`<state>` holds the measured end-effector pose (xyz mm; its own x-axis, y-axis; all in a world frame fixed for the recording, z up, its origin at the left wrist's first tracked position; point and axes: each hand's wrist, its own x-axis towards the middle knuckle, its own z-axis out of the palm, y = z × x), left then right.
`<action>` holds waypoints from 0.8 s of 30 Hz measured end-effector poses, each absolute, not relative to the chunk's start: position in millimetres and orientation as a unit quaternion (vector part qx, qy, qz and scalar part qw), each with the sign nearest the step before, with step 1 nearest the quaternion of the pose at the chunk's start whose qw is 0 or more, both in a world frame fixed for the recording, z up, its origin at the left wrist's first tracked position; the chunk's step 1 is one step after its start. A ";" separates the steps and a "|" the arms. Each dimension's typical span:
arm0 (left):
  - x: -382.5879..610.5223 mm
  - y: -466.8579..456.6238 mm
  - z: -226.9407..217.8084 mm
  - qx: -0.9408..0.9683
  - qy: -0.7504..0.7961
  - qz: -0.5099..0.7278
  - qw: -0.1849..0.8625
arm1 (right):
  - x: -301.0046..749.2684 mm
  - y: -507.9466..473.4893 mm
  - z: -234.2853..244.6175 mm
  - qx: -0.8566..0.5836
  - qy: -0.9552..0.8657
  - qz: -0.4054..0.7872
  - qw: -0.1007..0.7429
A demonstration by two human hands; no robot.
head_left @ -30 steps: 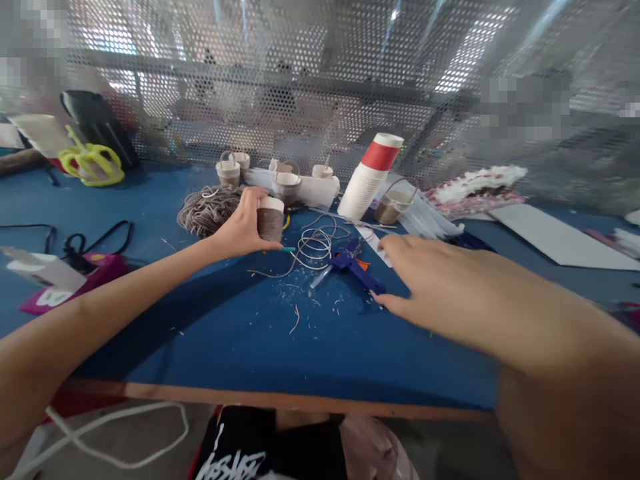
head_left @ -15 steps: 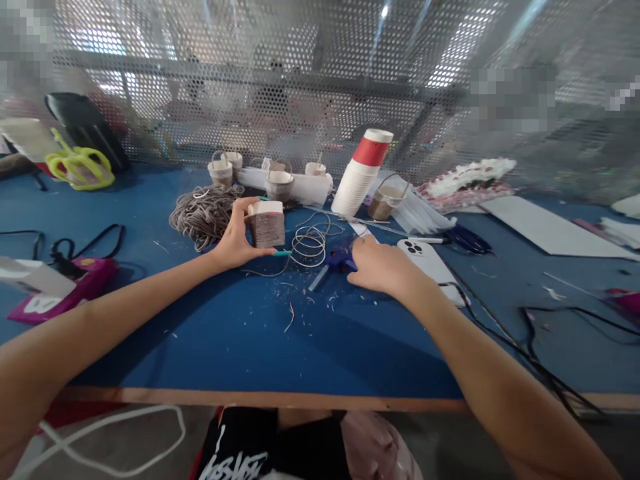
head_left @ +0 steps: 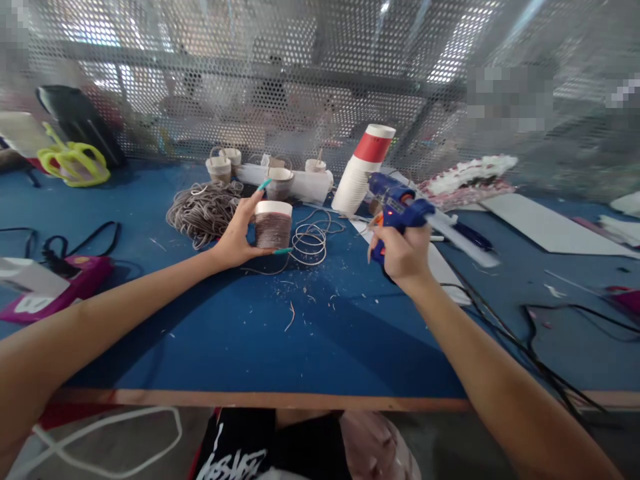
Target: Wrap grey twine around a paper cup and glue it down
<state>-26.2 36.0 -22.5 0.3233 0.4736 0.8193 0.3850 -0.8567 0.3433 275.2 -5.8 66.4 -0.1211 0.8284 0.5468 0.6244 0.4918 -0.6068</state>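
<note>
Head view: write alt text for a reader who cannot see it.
A person's left hand holds a cord-wrapped cup over a blue table while the right hand grips a blue glue gun held up beside it. Behind lie a bundle of cord, loose cord loops and a tilted stack of paper cups, before a perforated metal screen.

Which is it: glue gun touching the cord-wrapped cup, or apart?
Apart. The head view shows the glue gun in the right hand, with blue table between it and the cord-wrapped cup held by the left hand.
</note>
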 end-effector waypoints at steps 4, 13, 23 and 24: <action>-25.2 34.9 -20.5 0.809 0.272 0.517 0.061 | 258.6 -17.5 66.1 -0.319 -0.625 0.451 0.553; -24.6 26.7 -10.4 0.830 0.267 0.490 -0.015 | 244.4 -32.5 52.3 -0.357 -0.604 0.585 0.408; -22.0 21.8 -4.0 0.844 0.276 0.460 -0.027 | 241.7 -31.2 42.2 -0.416 -0.614 0.562 0.366; -22.1 21.8 -4.0 0.845 0.276 0.458 -0.026 | 241.9 -30.6 41.6 -0.418 -0.616 0.559 0.365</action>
<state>-22.1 21.8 -4.0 0.4278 0.4418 0.7885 0.4892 -0.8467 0.2091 241.9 -30.6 41.6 -0.3840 0.9231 -0.0187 0.1074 0.0246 -0.9939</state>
